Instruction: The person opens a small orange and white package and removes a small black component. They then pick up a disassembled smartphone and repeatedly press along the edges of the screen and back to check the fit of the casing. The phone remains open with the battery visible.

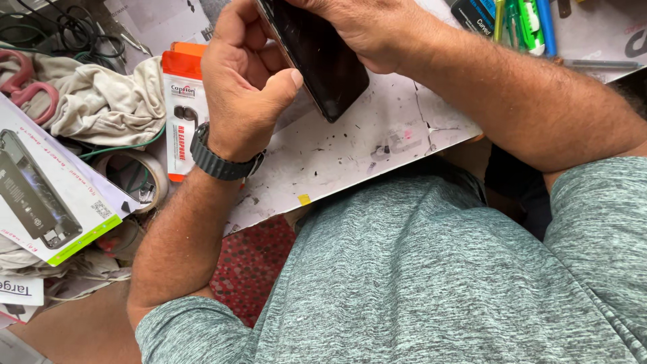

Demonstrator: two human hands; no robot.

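A black smartphone (323, 64) with a dark, scuffed screen is held tilted above a white work board (350, 152). My left hand (246, 81), with a dark watch on the wrist, curls around the phone's left edge, thumb pressed against its side. My right hand (367, 27) grips the phone from above at its upper end, and its forearm runs off to the right. The phone's top part is hidden under my right hand.
An orange-and-white earphone packet (183, 108) lies left of my left hand, beside a crumpled beige cloth (101, 101) and a tape roll (135, 176). A white phone-part box (47, 192) sits far left. Pens and markers (526, 23) stand top right. Cables (60, 30) lie top left.
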